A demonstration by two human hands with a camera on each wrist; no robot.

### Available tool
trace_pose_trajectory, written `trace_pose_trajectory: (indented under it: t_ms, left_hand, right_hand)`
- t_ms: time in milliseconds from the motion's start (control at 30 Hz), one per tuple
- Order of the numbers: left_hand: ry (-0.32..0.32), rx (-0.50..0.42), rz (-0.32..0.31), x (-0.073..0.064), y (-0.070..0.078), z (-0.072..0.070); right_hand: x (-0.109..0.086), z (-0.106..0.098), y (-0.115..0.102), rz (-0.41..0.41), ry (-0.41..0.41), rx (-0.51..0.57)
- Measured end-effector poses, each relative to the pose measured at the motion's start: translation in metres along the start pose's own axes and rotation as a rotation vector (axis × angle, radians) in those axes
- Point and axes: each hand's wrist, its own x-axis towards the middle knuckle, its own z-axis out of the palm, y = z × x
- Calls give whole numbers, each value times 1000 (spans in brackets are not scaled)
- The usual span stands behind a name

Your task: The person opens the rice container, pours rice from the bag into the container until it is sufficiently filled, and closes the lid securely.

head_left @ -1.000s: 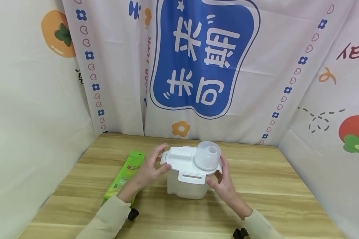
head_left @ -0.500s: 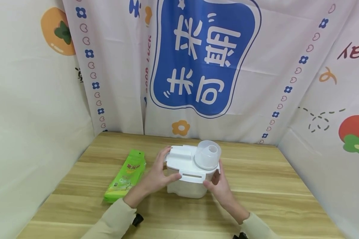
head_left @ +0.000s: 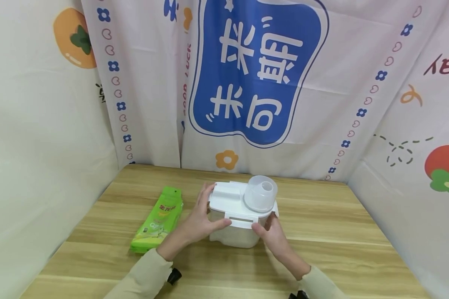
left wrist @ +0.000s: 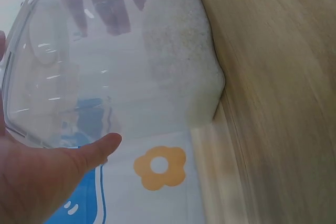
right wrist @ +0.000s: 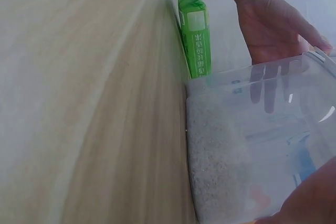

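A clear plastic storage container stands upright on the wooden table, closed off by a white lid. Pale rice-like grains fill its lower part. On the lid's right side sits a translucent cup. My left hand grips the left end, its thumb against the near white latch and fingers around the left edge. My right hand holds the right end, thumb on that same latch, with its fingers partly hidden behind the corner. Another latch juts out at the right end.
A green printed bag lies on the table left of the container, near my left forearm. Printed white cloth hangs behind the table and along both sides.
My left hand has moved right and closed around the container's left end; the latch that stuck out there is now covered. My right thumb has shifted slightly left onto the near latch.
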Motion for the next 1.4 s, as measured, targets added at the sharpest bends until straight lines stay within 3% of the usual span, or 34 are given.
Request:
trace_pose_trajectory:
  t_ms: [133,267,567,900,1233,1400]
  left_hand:
    - [-32,-47,42,3,-1,0]
    - [-60,-31,8,2,-4,0]
    - [-32,-27,-6,2,-4,4]
    - [-12,-14,-27,1,-3,5]
    - [20,50,28,4,-4,7]
    - [34,82,1,3,-4,7]
  right_hand:
    - [2,1,0,-33,13,-28]
    - [4,1,4,-89,27,-37]
    - [6,-3,6,-117,40,-130]
    - [8,-6,4,-106,27,-219]
    - [9,-7,4,-73,53,-228]
    - [8,-6,4,-64,63,-226]
